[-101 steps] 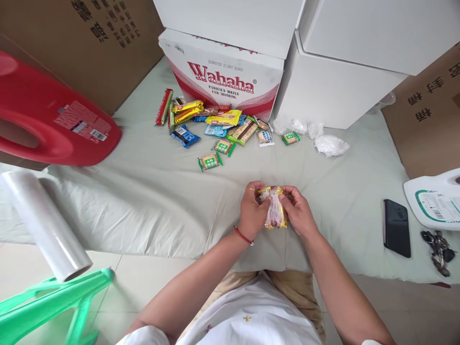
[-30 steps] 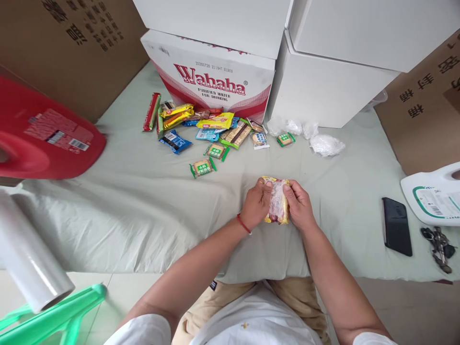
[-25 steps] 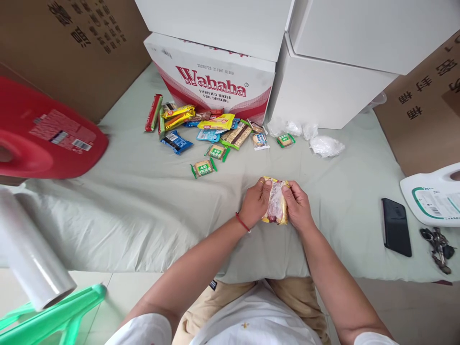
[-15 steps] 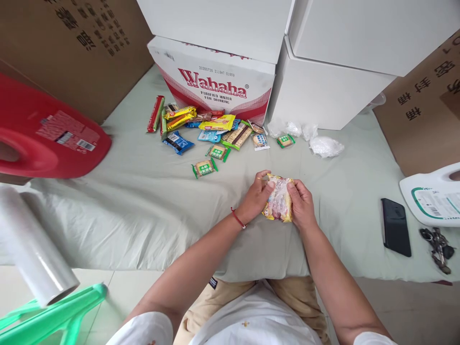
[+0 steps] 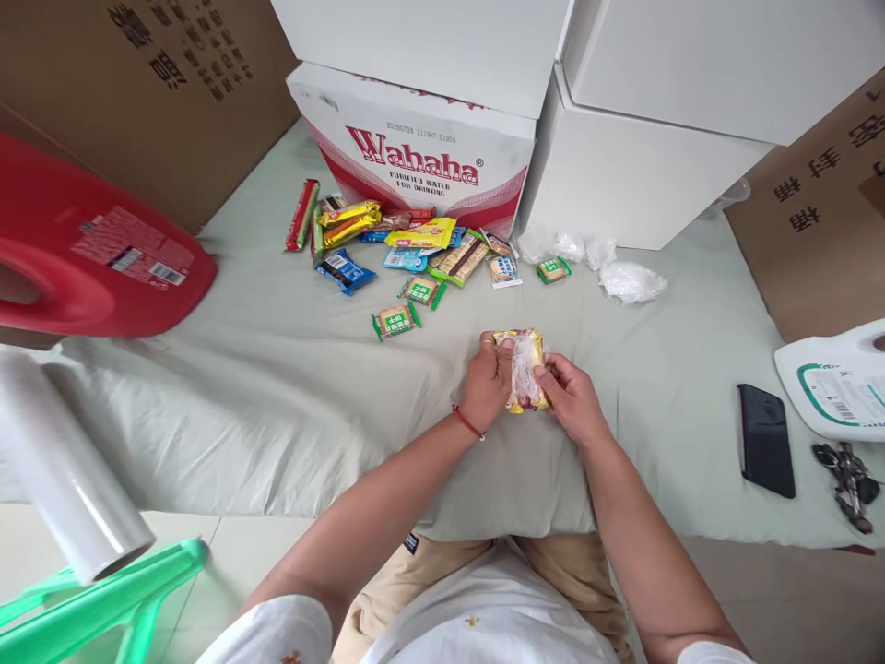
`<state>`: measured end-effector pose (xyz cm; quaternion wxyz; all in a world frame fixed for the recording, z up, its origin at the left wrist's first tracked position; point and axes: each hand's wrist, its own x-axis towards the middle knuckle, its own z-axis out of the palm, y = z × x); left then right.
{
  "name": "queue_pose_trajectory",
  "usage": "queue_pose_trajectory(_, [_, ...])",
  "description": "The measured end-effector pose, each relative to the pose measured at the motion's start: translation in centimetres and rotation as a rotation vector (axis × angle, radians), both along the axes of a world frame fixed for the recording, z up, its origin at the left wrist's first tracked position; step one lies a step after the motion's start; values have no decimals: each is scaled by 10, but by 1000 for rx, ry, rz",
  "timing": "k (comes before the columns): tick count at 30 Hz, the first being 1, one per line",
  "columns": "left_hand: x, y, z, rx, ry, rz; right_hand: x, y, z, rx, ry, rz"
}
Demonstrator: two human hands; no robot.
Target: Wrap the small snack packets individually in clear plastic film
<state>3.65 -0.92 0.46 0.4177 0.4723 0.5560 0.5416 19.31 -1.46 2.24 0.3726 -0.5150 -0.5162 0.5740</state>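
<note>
Between my hands is a yellow-and-red snack packet with clear plastic wrap around its middle. My left hand, with a red string bracelet at the wrist, grips its left side. The fingers of my right hand pinch its right edge. Beyond my hands, two small green-edged biscuit packets lie on the pale green cloth. Behind them is a pile of snacks, including a yellow packet, a blue packet and a green-and-brown bar.
A white Wahaba-style water carton, printed Wahaha, stands behind the snacks. Crumpled clear plastic lies to its right. A phone, keys and a white jug are at right. At left are a red jug and a plastic-film roll.
The wrapped packet has shifted slightly left and turned a little in my hands. My left hand now covers more of its left side, and my right fingers sit lower on its edge.
</note>
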Motion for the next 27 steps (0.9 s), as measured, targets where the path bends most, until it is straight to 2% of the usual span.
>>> queue_pose_trajectory(4, [2,1,-2,42,-80,58,0,-2,4,-20,-5,-16])
queue_pose_trajectory(9, [2,5,-6,24,-298,157,1,-1,8,-93,-17,75])
queue_pose_trajectory(11, [1,6,-4,-26,-442,101,3,0,7,-113,11,47])
queue_pose_trajectory(15, [-2,6,8,-226,-750,-128,7,1,7,-156,118,-9])
queue_pose_trajectory(17, [-4,5,14,-250,-804,-191,7,1,6,-163,133,14])
queue_pose_trajectory(20, [-6,4,19,-247,-756,-242,6,-1,5,-127,70,74])
queue_pose_trajectory(23, [-6,4,18,-263,-702,-250,3,-3,3,38,-69,64])
queue_pose_trajectory(27, [-2,4,12,-212,-632,-187,-3,-7,1,588,-428,-229])
